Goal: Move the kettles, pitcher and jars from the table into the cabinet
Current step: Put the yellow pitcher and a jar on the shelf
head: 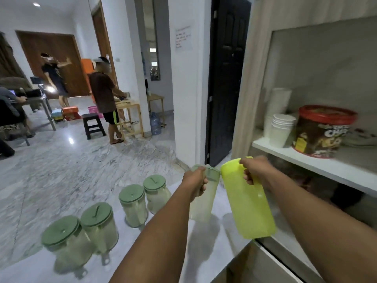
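1. My left hand (194, 181) was closed around the upper part of a clear jar (202, 203) with a green lid, fingers wrapped just under the lid, and the jar hung clear of the table (206, 248).
2. My right hand (255, 170) was clenched on the handle of the yellow pitcher (247, 207) near its rim. The pitcher tilted, its base toward me, and was also off the table.
3. The jar and the pitcher were side by side, their tops touching or very nearly so; I could not tell which.
4. Both were held in front of the open cabinet (318, 166), not yet inside it, with the pitcher's base just above the near right edge of the table.
5. Four more lidded jars stood on the table to my left: two close together at the near left (67, 240) (101, 227), and two farther along (133, 205) (156, 193), also as a pair.
6. The table between those jars and my arms was bare.
7. On the upper cabinet shelf, to the far right, stood stacks of white cups (280, 129), a red-lidded tub (324, 131) just beside them, and some plates (361, 137) behind the tub.
8. The front strip of that shelf, near its white edge, was free.
9. The space under the shelf was dark, and I could not make out what was there.
10. Far left, across the marble floor (71, 170), other people stood at tables, well apart from me.
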`<state>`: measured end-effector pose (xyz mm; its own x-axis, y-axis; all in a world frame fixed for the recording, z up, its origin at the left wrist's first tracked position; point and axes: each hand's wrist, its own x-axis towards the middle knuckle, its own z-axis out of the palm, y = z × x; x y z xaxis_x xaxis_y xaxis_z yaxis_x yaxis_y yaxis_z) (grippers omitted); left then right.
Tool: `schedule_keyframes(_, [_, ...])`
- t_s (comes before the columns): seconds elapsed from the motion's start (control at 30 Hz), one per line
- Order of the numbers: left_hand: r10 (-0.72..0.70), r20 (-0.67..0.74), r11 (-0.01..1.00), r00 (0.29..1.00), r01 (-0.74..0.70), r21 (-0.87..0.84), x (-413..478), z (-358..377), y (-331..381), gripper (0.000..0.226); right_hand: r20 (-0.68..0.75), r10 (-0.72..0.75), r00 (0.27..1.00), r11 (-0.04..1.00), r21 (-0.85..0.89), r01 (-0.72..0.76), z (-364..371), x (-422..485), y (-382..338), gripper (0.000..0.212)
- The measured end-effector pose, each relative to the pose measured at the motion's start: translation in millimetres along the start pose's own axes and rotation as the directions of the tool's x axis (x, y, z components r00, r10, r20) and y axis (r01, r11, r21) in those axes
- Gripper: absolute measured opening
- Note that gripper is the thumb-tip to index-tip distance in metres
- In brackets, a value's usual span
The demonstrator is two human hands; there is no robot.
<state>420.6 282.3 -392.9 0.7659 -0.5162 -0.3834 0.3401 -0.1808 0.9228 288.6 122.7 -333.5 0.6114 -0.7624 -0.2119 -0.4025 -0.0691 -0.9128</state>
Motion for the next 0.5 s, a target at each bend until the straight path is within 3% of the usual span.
schedule_keyframes(0.23, [-0.069,0.280,0.984,0.958,0.020,0.174,-96,46,27,0.038,-0.090,0.010,0.996,1.000,0.024,-0.008,-103,-110,-1,0.021])
schedule_keyframes(0.5, [-0.162,0.630,0.912,0.759,-0.129,0.389,-198,151,53,0.043,-0.151,0.134,0.979,0.991,0.041,-0.130,-243,-212,15,0.034])
